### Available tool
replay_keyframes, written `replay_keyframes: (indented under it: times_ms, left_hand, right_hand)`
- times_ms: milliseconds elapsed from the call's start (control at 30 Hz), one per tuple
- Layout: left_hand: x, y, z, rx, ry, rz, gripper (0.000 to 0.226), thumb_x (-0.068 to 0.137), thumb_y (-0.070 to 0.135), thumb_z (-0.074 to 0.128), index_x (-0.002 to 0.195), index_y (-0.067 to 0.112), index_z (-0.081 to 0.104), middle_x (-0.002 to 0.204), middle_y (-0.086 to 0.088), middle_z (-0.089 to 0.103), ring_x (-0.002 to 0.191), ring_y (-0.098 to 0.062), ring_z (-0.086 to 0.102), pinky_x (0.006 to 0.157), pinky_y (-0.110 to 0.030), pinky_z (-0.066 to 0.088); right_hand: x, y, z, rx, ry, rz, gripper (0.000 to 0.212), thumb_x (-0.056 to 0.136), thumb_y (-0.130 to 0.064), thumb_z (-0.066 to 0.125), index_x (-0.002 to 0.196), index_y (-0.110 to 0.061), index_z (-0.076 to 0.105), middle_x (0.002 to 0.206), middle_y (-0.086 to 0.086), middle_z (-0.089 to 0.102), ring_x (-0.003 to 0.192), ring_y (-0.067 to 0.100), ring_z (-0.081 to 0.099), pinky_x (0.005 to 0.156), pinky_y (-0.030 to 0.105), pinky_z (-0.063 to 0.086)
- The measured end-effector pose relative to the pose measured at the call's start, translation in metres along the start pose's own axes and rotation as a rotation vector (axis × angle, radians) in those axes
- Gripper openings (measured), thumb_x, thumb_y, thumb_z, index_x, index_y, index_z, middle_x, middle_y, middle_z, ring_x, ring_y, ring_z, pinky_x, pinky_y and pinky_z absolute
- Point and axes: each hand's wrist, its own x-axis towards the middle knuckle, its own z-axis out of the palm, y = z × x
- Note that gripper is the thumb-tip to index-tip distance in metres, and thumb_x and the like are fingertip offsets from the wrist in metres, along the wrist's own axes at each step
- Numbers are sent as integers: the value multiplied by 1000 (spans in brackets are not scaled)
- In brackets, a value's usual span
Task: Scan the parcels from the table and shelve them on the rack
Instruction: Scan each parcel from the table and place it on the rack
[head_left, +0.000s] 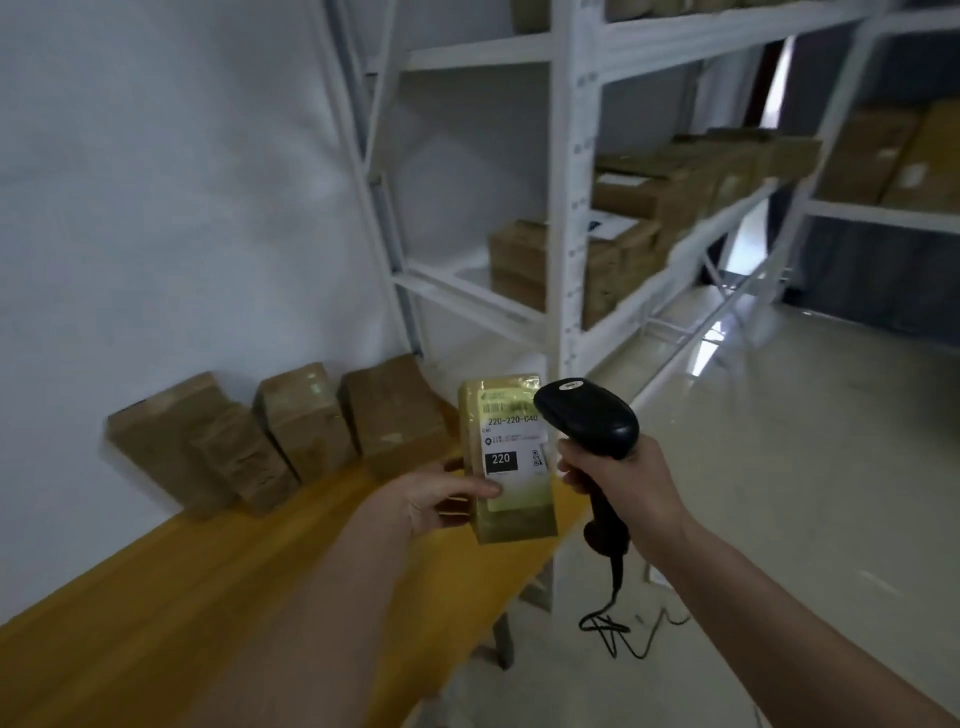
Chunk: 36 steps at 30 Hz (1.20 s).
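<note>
Left hand (441, 499) grip pinches the small parcel (506, 457) by its edge — looks light, stiff, tape-slick; right hand (618, 480) clenches the scanner (587, 418) — support it underneath

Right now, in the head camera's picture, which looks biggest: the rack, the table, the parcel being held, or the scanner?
1. white rack
2. yellow table, though nearness inflates it
3. held parcel and black scanner: too alike to rank
</note>
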Motion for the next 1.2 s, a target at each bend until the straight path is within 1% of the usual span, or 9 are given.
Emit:
replay_keyframes:
  times_ms: [67,167,300,433,567,700,867,1067,1200]
  left_hand:
    - [9,4,36,35,-41,2,94,42,14,95,128,10,57,111,-10,72,111,-30,64,103,-44,46]
    - [19,6,88,50,-87,2,88,47,11,93,127,9,56,111,-11,72,109,-30,65,94,-40,50]
    - [30,11,146,101,-136,8,97,35,17,98,124,10,59,112,-11,72,111,-30,64,94,-40,52]
    - [36,20,189,175,-111,15,76,50,15,91,119,9,61,108,-10,73,107,-28,65,92,-39,52]
    - [50,37,219,261,-109,28,89,42,24,96,122,10,61,108,-9,73,107,-28,65,96,-40,52]
    - [75,55,251,300,-121,53,81,50,26,90,123,9,59,110,-11,70,106,-27,64,89,-36,53]
    - [120,79,284,336,-148,43,79,51,34,87,121,12,59,114,-10,67,108,-26,61,99,-43,45]
    - [198,129,316,280,-157,34,66,51,31,84,111,10,62,102,-11,67,94,-24,62,81,-35,51]
    - [251,182,331,251,-151,48,72,48,36,91,110,11,64,106,-13,70,101,-27,65,97,-39,50]
  right_hand:
    - [-7,-2,-40,33,72,2,7,83,-6,72,89,-5,68,74,16,71,68,24,66,69,34,56]
    - [-16,-1,-97,40,161,-13,7,85,-8,71,90,-3,69,75,16,73,72,29,71,69,34,59]
    - [-30,-3,-159,-26,243,-72,9,85,-12,71,86,-3,70,72,12,74,70,25,71,69,31,58]
    - [-33,-7,-207,-21,371,-109,12,84,-12,72,80,-3,67,61,12,66,53,20,62,56,29,55]
    - [-28,-8,-243,-27,441,-114,19,84,-10,70,69,-4,61,53,10,56,42,16,52,46,25,46]
    - [-14,-6,-274,-46,483,-102,26,84,-11,69,62,-2,58,50,10,55,41,19,51,45,27,44]
    - [20,-8,-307,-29,515,-84,27,84,-11,68,62,0,58,52,13,55,43,22,50,47,29,43]
    - [97,-26,-344,-29,555,-57,24,83,-12,67,66,2,58,54,16,55,44,22,50,47,29,44]
    - [168,-57,-361,-7,559,-63,25,84,-12,66,64,0,56,52,13,55,42,21,49,44,25,42]
